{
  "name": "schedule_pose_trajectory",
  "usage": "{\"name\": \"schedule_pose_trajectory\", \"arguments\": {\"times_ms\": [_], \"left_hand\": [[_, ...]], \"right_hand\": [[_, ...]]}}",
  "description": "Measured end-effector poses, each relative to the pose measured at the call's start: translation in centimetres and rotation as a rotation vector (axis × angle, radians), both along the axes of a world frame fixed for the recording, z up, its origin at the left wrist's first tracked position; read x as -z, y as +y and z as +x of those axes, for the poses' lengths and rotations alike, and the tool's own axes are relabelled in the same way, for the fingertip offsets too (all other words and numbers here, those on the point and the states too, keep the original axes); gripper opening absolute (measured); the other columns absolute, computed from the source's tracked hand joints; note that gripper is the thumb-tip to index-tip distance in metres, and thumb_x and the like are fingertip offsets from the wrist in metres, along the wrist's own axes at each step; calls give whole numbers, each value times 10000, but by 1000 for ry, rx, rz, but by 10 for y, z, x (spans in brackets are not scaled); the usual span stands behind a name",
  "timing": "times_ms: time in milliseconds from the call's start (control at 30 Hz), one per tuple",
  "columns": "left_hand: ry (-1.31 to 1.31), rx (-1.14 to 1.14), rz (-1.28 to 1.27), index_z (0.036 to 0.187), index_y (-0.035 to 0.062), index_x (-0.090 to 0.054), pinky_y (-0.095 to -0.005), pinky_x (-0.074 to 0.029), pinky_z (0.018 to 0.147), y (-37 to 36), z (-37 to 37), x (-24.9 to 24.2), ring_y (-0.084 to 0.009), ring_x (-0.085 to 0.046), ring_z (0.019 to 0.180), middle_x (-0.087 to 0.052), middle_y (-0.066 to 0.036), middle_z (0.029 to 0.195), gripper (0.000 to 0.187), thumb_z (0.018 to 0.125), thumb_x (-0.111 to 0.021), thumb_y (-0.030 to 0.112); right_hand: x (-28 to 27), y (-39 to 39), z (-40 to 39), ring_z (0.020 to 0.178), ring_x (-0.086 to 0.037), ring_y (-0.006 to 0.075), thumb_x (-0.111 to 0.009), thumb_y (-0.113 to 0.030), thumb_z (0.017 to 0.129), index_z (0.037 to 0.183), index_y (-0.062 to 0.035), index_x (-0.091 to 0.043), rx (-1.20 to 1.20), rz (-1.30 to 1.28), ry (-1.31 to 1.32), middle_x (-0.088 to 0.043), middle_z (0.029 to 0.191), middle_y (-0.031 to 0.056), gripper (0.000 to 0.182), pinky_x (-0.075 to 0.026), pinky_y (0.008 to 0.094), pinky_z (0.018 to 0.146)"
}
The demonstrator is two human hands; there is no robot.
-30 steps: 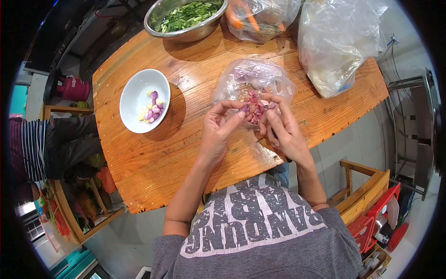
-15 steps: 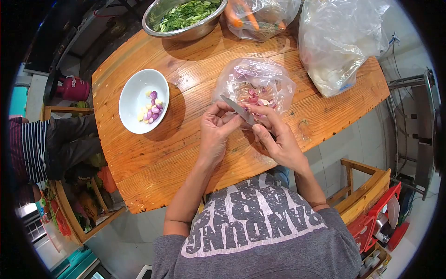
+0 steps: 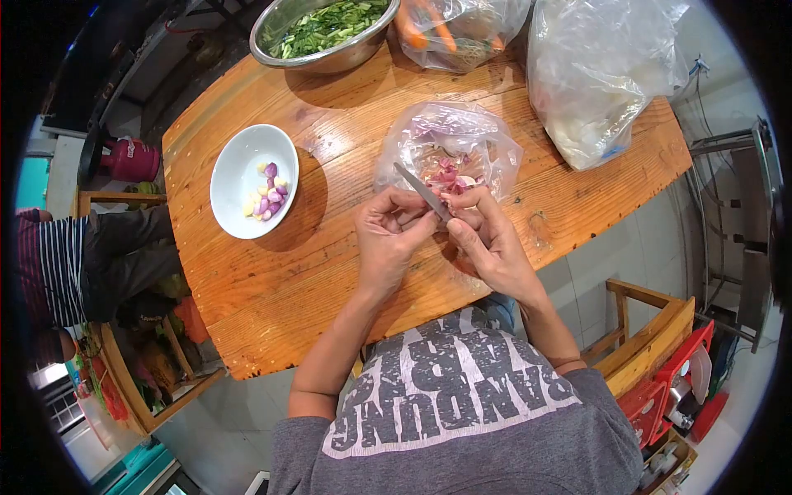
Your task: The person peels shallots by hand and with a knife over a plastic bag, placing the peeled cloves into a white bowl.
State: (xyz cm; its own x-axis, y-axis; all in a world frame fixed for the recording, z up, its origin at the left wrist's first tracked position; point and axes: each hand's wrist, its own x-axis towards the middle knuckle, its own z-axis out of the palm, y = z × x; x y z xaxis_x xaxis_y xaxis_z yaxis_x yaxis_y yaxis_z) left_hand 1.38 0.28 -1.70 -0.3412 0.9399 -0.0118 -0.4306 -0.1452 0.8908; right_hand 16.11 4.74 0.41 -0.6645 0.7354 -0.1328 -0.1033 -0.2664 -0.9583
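My right hand (image 3: 498,251) grips a small knife (image 3: 421,188), its blade angled up and to the left. Close beside it, the fingers of my left hand (image 3: 388,241) are pinched together near the blade; whatever they hold is hidden. Just beyond both hands lies an opened clear plastic bag (image 3: 402,149) with reddish-purple shallot skins (image 3: 446,175) in it. To the left stands a white bowl (image 3: 228,177) holding several peeled shallots and pale cloves (image 3: 269,198).
The wooden table (image 3: 280,305) carries a metal bowl of chopped greens (image 3: 338,29), a bag with carrots (image 3: 462,37) and a large filled plastic bag (image 3: 602,82) along its far side. A person in a striped shirt (image 3: 62,264) is at the left. A wooden stool (image 3: 648,338) stands at right.
Both hands stay close together, with small shifts of the fingers. My left wrist and fingers have turned slightly, and the knife remains in my right hand.
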Motion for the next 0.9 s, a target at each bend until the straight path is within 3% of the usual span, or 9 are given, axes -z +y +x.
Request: {"name": "schedule_pose_trajectory", "arguments": {"times_ms": [167, 400, 600, 700, 800, 900], "left_hand": [[-106, 17, -42, 856, 3, -568, -249, -506, 801, 0, 4, -2, -141, -629, 896, -646, -90, 919, 147, 777, -624, -108], [-175, 102, -93, 889, 9, -579, -256, -500, 822, 0, -1, 2, -143, -617, 937, -633, -105, 982, 153, 780, -641, -79], [-341, 222, -139, 1052, 20, -584, -315, -491, 857, 3, -6, -3, -172, -605, 975, -631, -119, 1048, 214, 840, -584, -11], [-302, 239, -154, 1098, 21, -578, -317, -485, 867, 4, -6, -2, -171, -597, 989, -626, -120, 1058, 251, 847, -581, 3], [-257, 239, -135, 1077, 25, -586, -320, -485, 866, 1, -8, 4, -167, -604, 963, -632, -108, 1039, 232, 845, -596, 18], [-334, 259, -170, 1014, 24, -618, -279, -454, 850, -1, -10, 6, -118, -583, 954, -634, -62, 1008, 221, 798, -663, 7]], "right_hand": [[-8, 3, -2, 727, -478, 18, -487, -111, 953, 1051, -34, -420, 27, -115, 57, -580, 905, 26, 142, -379, 179, 581], [-3, 5, 0, 480, -362, 7, -477, -144, 961, 1028, -70, -419, 1, -156, 73, -499, 726, -6, 116, -284, 172, 426], [-6, 9, 7, 387, -291, 19, -434, -191, 979, 1015, -118, -418, -33, -540, 298, -430, 659, -6, 83, -227, 167, 339], [-3, 10, 7, 392, -298, 18, -421, -190, 983, 1017, -122, -416, -31, -545, 331, -423, 662, 2, 77, -232, 164, 341], [-5, 6, 4, 393, -297, 17, -407, -206, 988, 1019, -127, -416, -27, -280, 171, -423, 678, 6, 85, -236, 162, 343], [-6, 3, 3, 394, -295, 16, -396, -215, 992, 1023, -132, -415, -64, -210, 149, -420, 687, 5, 91, -237, 160, 345]]}}
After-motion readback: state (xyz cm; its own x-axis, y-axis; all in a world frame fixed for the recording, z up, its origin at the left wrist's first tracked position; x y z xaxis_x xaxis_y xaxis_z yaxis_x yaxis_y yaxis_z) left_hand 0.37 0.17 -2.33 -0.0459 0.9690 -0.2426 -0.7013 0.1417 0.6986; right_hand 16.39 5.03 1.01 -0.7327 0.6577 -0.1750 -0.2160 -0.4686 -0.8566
